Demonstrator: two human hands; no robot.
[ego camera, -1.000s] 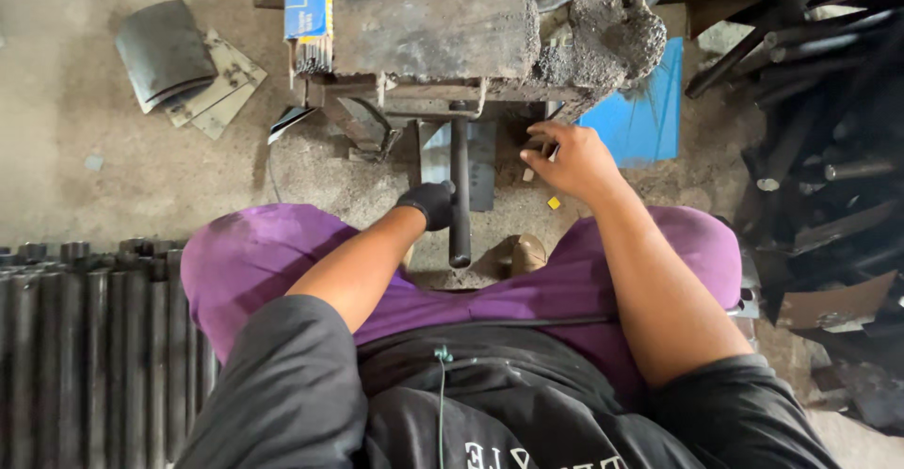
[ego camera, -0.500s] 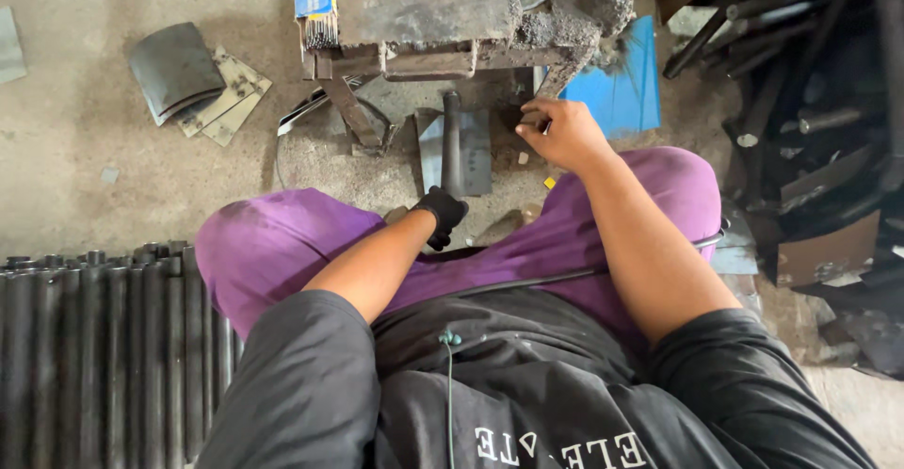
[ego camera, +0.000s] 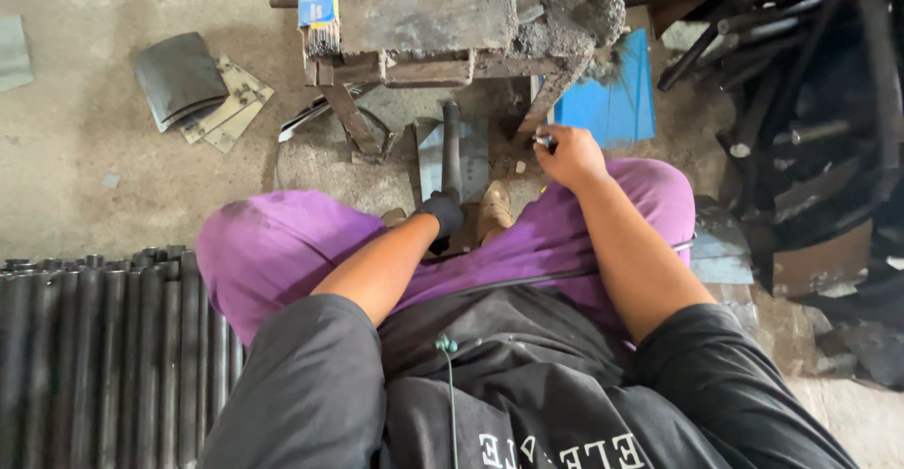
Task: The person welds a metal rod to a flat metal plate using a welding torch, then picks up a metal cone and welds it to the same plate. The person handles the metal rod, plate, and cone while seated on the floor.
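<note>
So, closest to the camera, a black shirt and purple trousers are seen, with both forearms stretched out over the lap. Off to the left, a stack of dark steel rods (ego camera: 94, 337) is laid side by side on the concrete floor.

Between the knees, the left hand (ego camera: 443, 215), in a black glove, is wrapped tight around the near end of a dark metal bar (ego camera: 452, 144), which is pointed straight away toward the rusty metal stand (ego camera: 414, 17). The right hand (ego camera: 568, 156), bare, is curled up just above the right knee; something small seems to be pinched at the fingertips, but what exactly can't be made out.

Further out, a blue sheet (ego camera: 617, 106) is propped beside the stand's right leg, and a folded dark pad (ego camera: 179, 78) with some flat plates is left on the floor at the upper left. Tangled dark bars (ego camera: 800, 83) are piled at the far right.
</note>
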